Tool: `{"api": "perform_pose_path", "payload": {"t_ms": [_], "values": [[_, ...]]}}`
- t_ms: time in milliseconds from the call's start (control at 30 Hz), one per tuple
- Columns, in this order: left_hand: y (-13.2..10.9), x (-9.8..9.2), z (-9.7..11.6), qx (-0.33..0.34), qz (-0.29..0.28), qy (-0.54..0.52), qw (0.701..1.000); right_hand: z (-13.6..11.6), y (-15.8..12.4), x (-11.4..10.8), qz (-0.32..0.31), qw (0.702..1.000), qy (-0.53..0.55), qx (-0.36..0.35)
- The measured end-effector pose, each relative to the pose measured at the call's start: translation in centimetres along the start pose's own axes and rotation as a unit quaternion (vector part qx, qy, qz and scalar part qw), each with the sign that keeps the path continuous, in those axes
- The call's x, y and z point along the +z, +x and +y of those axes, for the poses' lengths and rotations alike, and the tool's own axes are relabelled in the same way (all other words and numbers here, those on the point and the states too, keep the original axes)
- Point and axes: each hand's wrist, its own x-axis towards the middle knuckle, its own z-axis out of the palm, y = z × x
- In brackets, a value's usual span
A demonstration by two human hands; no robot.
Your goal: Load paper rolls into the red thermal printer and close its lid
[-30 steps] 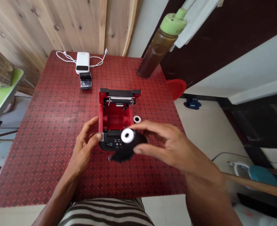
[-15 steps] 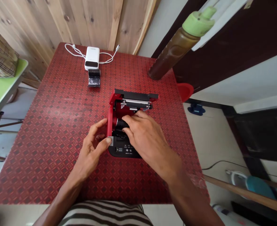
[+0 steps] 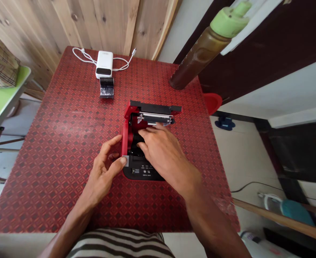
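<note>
A red and black printer-like device (image 3: 136, 175) stands on the table with its lid (image 3: 158, 108) raised. My left hand (image 3: 101, 172) holds its left front corner, the thumb on the top edge and the fingers along the red side wall. Reaching into the open compartment, my right hand (image 3: 165, 154) has its thumb and fingers on a black roll (image 3: 137, 138). Much of that roll and the right part of the compartment are hidden behind this hand. A roller with a pale strip spans the underside of the lid.
On the red patterned table (image 3: 66, 154), a white power bank (image 3: 104, 62) with white cables lies at the back. A small black ribbon roll (image 3: 106, 87) sits before it. A tall brown bottle (image 3: 201, 53) with a green cap stands at the back right.
My right hand has pushed slightly down and leftward in the compartment, with the black roll sitting lower under its fingers. My left hand stays at the device's corner.
</note>
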Motion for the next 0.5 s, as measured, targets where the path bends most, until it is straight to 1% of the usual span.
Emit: {"api": "perform_pose_path", "payload": {"t_ms": [100,200,267,400,433,500], "values": [[0.0,-0.1,0.0,0.002,0.000,0.000,1.000,0.2,-1.7,-1.1,0.035,0.997,0.060,-0.012],[0.0,-0.1,-0.1,0.004,0.001,0.002,1.000,0.6,-3.4,-2.3,0.039,0.989,0.135,-0.040],[0.0,-0.1,-0.1,0.006,0.001,0.005,1.000,0.9,-3.9,-2.8,0.024,0.984,0.168,-0.059],[0.1,-0.1,-0.2,0.014,0.006,0.013,1.000,1.0,-3.6,-2.9,-0.055,0.977,0.184,-0.096],[0.1,-0.1,-0.2,0.013,0.007,0.014,1.000,0.9,-3.4,-2.8,-0.067,0.975,0.188,-0.100],[0.1,-0.1,-0.3,0.010,0.007,0.012,1.000,1.0,-3.1,-2.6,-0.069,0.972,0.203,-0.101]]}}
